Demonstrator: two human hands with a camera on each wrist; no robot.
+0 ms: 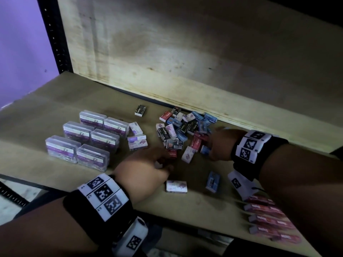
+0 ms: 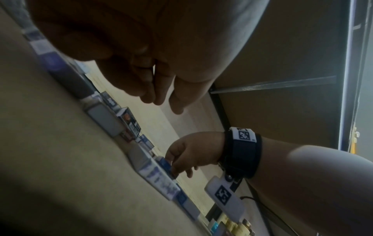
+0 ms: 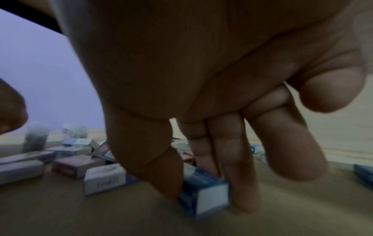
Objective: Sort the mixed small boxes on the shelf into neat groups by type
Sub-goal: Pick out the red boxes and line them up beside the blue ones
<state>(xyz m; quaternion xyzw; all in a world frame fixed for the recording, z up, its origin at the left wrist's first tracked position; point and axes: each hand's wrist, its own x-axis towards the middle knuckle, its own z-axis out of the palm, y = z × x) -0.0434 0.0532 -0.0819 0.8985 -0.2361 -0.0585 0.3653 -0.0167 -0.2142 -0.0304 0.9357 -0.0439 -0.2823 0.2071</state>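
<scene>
Small boxes (image 1: 182,128) lie in a mixed heap far on the brown shelf (image 1: 55,101), close to the back board. Six clear paper clip cases (image 1: 81,140) sit in neat rows at the left. Red staple boxes (image 1: 267,217) line up near the right edge. The right hand (image 1: 220,145) reaches down at the heap's right side, thumb and fingers pinching a blue box (image 3: 203,191). The left hand (image 1: 146,167) reaches to the heap's near side, palm down, fingers loosely curled and holding nothing. A purple-and-white box (image 1: 176,186) lies just beside it.

matt wooden shelf (image 1: 55,101), clear plastic cases (image 1: 78,143)
</scene>
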